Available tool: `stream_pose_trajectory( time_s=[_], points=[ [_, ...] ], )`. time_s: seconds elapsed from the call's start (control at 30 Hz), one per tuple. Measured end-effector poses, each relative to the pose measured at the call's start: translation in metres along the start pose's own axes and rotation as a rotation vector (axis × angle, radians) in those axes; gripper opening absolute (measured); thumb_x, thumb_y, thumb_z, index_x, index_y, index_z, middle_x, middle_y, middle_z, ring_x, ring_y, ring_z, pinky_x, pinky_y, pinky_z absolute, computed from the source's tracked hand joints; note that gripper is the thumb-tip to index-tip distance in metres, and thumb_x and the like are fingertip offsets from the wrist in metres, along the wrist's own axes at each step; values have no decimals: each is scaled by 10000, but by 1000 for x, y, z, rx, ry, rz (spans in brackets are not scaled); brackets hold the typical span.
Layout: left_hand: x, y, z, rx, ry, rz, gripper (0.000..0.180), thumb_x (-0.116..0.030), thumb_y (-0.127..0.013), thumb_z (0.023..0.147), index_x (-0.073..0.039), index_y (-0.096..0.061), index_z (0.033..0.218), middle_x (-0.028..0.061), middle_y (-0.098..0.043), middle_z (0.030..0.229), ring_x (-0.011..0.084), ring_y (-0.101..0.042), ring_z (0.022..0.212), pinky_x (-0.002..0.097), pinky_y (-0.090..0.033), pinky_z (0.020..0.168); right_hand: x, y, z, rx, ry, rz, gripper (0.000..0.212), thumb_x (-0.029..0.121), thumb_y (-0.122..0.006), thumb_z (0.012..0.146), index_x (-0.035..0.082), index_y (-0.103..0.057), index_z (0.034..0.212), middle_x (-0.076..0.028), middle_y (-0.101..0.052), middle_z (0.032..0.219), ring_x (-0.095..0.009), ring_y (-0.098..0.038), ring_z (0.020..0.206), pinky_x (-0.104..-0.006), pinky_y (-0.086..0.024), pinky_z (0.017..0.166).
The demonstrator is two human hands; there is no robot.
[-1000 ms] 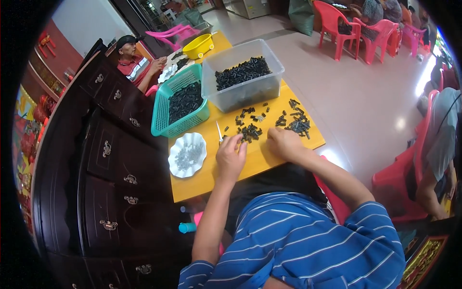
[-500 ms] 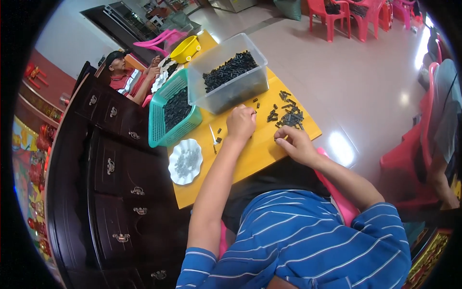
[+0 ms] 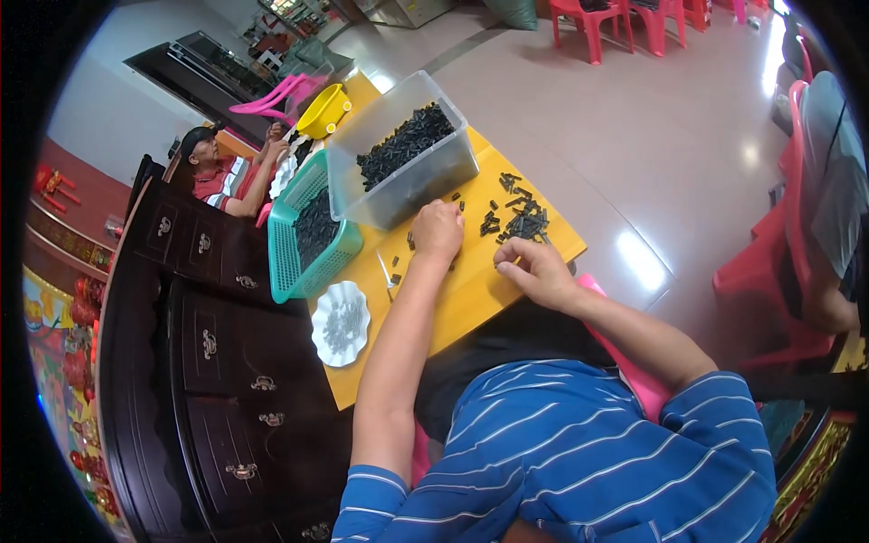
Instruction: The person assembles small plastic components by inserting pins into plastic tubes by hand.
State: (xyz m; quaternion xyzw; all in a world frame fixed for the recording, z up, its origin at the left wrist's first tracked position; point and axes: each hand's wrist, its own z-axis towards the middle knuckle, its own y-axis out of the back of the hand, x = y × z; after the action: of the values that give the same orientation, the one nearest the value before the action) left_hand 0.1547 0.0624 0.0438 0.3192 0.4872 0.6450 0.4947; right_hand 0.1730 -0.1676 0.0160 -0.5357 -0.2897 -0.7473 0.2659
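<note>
My left hand (image 3: 438,229) rests on the yellow table (image 3: 380,380) just below the clear plastic tub (image 3: 398,215), its fingers curled under; whatever they hold is hidden. To the right, my right hand (image 3: 534,269) hovers at the near edge of a loose pile of small black tube-shaped parts (image 3: 527,220). Its thumb and fingers are bent together, and anything between them is too small to make out. By my left forearm lies a thin pale tool (image 3: 384,273) with a few black pieces around it. More black parts (image 3: 407,140) fill the tub.
A green perforated basket (image 3: 288,262) of black parts stands left of the tub. Nearer me is a white scalloped dish (image 3: 340,324) of small clear bits. A yellow basin (image 3: 323,111) is at the far end, beside a seated co-worker (image 3: 222,176). Dark drawers (image 3: 217,344) border the left.
The whole view has swung slightly, so the table sits farther left. Both hands keep nearly the same places over the table, with only small finger movement.
</note>
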Motion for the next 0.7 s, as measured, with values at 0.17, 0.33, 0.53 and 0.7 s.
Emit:
stream_pose_trajectory(
  time_s=[0.17,0.33,0.53,0.7],
  points=[
    [13,-1,0,1,77,-82,107,-203,-737,791,-106,-761,829,125,-712,914,339,-685,878,456,-552,801,5,1,-1,3,-18,5,153,132,-662,938,8,-656,1028,-64,-689,851,-124,-650,703,-287,-531,670],
    [15,2,-2,3,56,-81,103,-195,-716,796,-103,-759,811,128,-703,896,344,-682,866,462,-550,794,4,4,0,8,-30,4,161,138,-660,933,8,-656,1028,-69,-692,861,-129,-653,709,-290,-533,676],
    [10,6,-4,35,51,-53,106,-201,-707,798,-113,-765,813,127,-703,891,343,-685,863,461,-554,790,2,5,0,6,-15,-28,163,142,-657,923,16,-658,1027,-71,-695,866,-133,-654,701,-295,-532,667],
    [8,0,-3,39,9,-26,117,-223,-712,792,-124,-770,812,119,-707,886,340,-687,849,459,-559,779,2,2,0,20,-4,-50,154,140,-664,920,24,-660,1021,-71,-692,857,-137,-645,681,-295,-525,649]
  ],
)
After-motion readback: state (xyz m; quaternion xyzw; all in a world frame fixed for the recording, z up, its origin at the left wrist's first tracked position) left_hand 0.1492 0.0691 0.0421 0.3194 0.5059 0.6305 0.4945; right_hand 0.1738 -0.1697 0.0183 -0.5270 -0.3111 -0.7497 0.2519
